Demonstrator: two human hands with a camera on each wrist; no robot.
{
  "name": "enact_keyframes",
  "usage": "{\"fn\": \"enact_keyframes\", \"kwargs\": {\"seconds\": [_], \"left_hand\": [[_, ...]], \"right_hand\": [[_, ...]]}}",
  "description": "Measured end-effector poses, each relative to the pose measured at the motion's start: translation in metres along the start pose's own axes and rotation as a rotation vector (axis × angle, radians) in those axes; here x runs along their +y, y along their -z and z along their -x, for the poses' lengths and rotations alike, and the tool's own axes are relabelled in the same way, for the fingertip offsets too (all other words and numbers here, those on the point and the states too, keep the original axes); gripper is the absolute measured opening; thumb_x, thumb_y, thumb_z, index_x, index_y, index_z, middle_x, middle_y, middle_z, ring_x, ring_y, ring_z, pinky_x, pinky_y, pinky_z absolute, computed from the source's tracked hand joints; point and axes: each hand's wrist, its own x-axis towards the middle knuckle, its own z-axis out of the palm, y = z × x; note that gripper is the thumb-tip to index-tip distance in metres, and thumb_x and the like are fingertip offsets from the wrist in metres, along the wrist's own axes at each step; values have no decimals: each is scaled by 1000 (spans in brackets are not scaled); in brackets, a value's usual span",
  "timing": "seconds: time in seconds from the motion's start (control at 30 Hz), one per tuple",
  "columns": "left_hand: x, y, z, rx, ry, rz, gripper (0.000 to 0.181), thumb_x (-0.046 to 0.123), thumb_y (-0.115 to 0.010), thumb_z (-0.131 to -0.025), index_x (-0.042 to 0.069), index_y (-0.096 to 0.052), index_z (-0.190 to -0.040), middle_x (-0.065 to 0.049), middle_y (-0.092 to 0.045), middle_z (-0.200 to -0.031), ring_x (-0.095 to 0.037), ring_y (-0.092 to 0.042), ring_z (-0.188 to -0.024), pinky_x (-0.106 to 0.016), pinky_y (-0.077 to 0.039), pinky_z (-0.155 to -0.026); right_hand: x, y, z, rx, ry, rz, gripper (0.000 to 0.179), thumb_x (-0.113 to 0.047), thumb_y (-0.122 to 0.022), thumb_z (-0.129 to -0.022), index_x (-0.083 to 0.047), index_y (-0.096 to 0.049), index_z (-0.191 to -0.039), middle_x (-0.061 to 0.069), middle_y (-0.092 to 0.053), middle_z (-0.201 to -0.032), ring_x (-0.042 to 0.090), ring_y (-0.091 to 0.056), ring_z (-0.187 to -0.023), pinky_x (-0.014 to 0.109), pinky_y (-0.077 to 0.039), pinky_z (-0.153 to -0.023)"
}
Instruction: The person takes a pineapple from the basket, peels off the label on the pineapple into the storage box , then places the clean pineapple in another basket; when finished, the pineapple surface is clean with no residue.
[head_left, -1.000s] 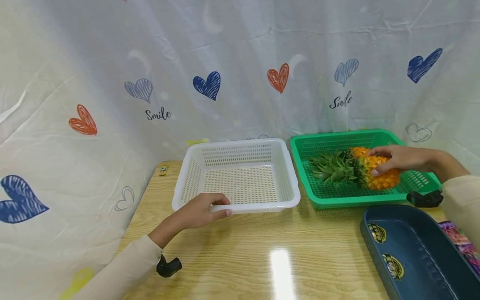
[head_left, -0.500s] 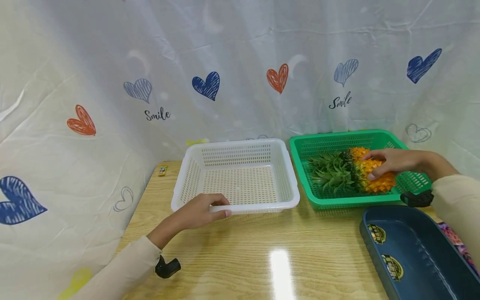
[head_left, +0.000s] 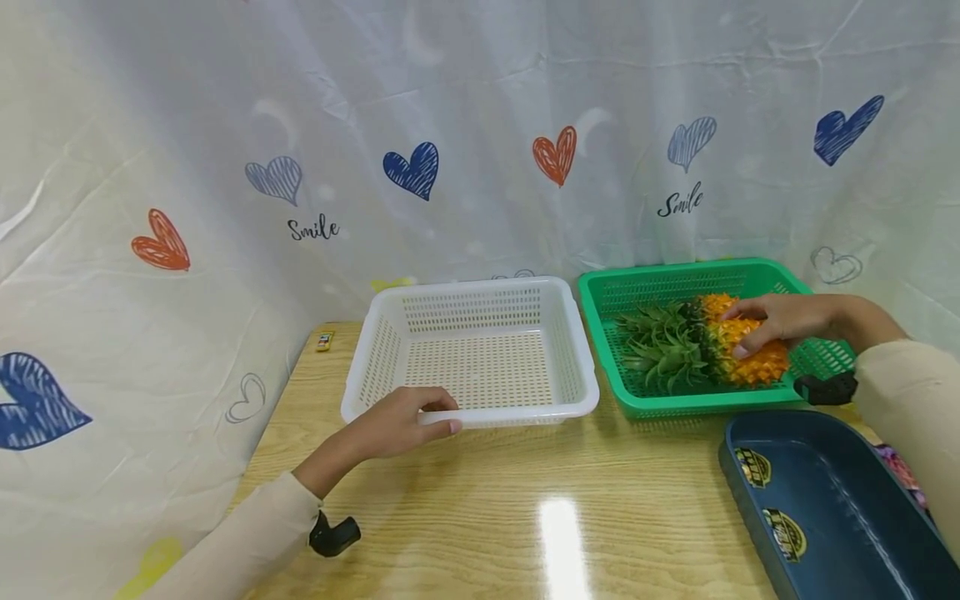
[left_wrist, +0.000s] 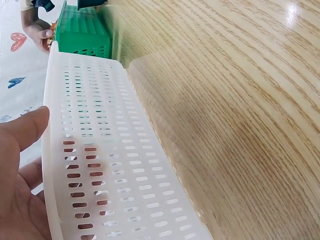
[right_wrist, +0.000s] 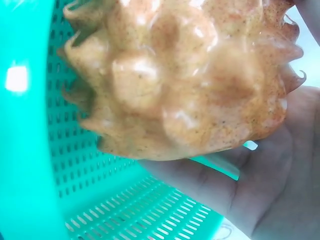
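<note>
My left hand point(head_left: 403, 422) grips the near rim of a white perforated plastic basket point(head_left: 536, 412), fingers inside and thumb outside. The left wrist view shows the basket's slotted wall point(left_wrist: 125, 165) beside the thumb point(left_wrist: 31, 127). My right hand point(head_left: 787, 322) holds an orange-yellow pineapple point(head_left: 763, 367) from above, thumb and fingers round its body. It lies in a green perforated basket point(head_left: 678, 406), its leafy crown point(head_left: 667, 354) towards the left. More orange skin shows behind it; I cannot tell whether that is a second pineapple. In the right wrist view the knobbly pineapple point(right_wrist: 185, 80) hides the fingertips.
A dark blue tray point(head_left: 832, 500) with gold-and-black labels stands at the front right, by the green basket. A small yellow packet point(head_left: 324, 341) lies at the table's left back corner. The wooden table point(head_left: 480, 517) meets a printed curtain point(head_left: 480, 100) behind.
My right hand has shifted slightly left with the pineapple, which has turned a little inside the green basket. The left hand keeps its hold on the white basket's rim.
</note>
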Motion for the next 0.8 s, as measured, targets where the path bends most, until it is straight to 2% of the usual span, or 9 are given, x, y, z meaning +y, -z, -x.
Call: {"fn": "enact_keyframes", "kwargs": {"seconds": [0.1,0.3,0.5,0.63,0.8], "left_hand": [[0,0,0,1,-9,-1,22,45,-63,-98,25,-69,-107,14,-69,-98,-5,-64,-93,-34,-52,-85],[0,0,0,-9,15,9,20,45,-64,-97,28,-69,-107,17,-68,-99,-4,-63,-95,-35,-52,-87],[0,1,0,-10,14,7,23,47,-63,-98,27,-69,-109,15,-68,-101,-6,-64,-97,-38,-51,-89],[0,1,-1,-7,7,0,26,48,-62,-98,26,-69,-110,14,-69,-103,-7,-64,-98,-39,-52,-89],[-2,1,-1,-13,8,1,25,48,-62,-98,27,-69,-109,15,-69,-102,-7,-64,-98,-39,-52,-89]], "right_hand": [[0,1,0,-17,-16,-19,85,-28,-69,-92,7,-21,-153,42,-13,-154,28,-63,-97,43,-56,-76],[2,1,0,-66,-55,-22,89,-31,-68,-94,9,-16,-154,44,-11,-154,25,-63,-99,43,-57,-78],[3,1,-3,-65,-88,22,90,-36,-66,-94,10,-16,-153,45,-23,-149,23,-63,-100,43,-57,-79],[3,1,-4,-61,-98,52,91,-38,-67,-93,10,-18,-153,44,-24,-149,22,-63,-103,44,-58,-80],[0,1,-7,-74,-126,56,92,-40,-67,-92,9,-17,-153,40,-38,-141,22,-65,-100,45,-59,-78]]}}
